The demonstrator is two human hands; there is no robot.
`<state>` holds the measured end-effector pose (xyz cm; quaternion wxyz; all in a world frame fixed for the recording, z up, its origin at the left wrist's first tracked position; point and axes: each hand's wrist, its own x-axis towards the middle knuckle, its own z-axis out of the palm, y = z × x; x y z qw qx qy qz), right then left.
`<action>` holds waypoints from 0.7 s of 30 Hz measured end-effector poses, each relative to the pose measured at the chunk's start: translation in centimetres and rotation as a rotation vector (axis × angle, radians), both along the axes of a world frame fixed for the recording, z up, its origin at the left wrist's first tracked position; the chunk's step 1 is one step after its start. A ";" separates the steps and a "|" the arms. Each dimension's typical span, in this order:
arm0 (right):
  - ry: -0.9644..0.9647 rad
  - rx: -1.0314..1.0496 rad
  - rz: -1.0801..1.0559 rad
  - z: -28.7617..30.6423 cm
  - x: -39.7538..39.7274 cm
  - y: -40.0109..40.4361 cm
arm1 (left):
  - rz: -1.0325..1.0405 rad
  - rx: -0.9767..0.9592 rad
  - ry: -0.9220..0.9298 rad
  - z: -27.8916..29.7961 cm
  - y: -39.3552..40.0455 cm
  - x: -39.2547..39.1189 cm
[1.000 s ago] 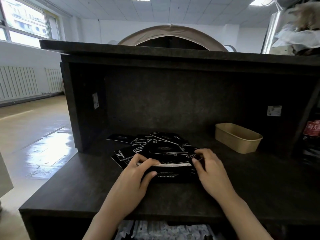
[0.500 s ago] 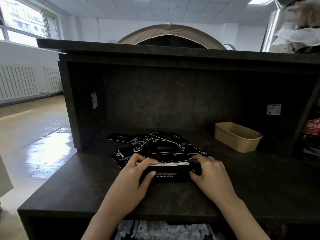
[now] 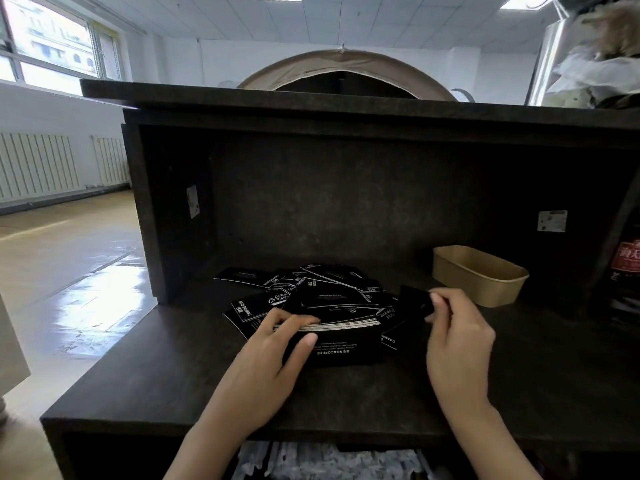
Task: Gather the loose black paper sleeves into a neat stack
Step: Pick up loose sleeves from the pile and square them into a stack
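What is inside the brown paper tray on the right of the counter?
The brown paper tray sits open-topped, and only its inner far wall shows, bare. Its near rim hides the floor, so any contents lying low cannot be seen.

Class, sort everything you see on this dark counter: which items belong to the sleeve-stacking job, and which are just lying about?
Belongs to the job:
stack, held by the left hand
single sleeve, pinched by the right hand
loose sleeves behind

Just lying about:
brown paper tray
red-labelled bottle at the right edge
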<state>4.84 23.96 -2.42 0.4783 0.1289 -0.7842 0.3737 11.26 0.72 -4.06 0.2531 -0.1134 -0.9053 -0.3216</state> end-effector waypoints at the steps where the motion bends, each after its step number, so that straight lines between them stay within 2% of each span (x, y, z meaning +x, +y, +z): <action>1: 0.036 -0.048 0.005 0.1 0.1 0.1 | -0.001 0.005 -0.003 0.0 0.0 0.0; 5: 0.085 -0.276 0.130 0.3 0.4 0.4 | -0.027 0.054 0.000 0.1 0.0 0.2; 10: -0.105 -0.532 0.278 0.6 0.6 0.9 | -0.051 0.087 0.006 0.1 0.0 0.3; 15: -0.160 -0.687 0.510 0.6 0.4 1.5 | -0.052 0.082 0.007 0.0 0.0 0.3; 17: -0.257 -0.632 0.596 0.6 0.3 1.5 | -0.049 0.081 0.010 0.1 0.0 0.4; 18: -0.327 -0.532 0.596 0.6 0.3 1.4 | -0.047 0.080 0.008 0.2 0.0 0.4; 21: -0.436 -0.037 0.473 0.4 0.2 0.3 | -0.055 0.054 0.002 0.3 0.0 0.4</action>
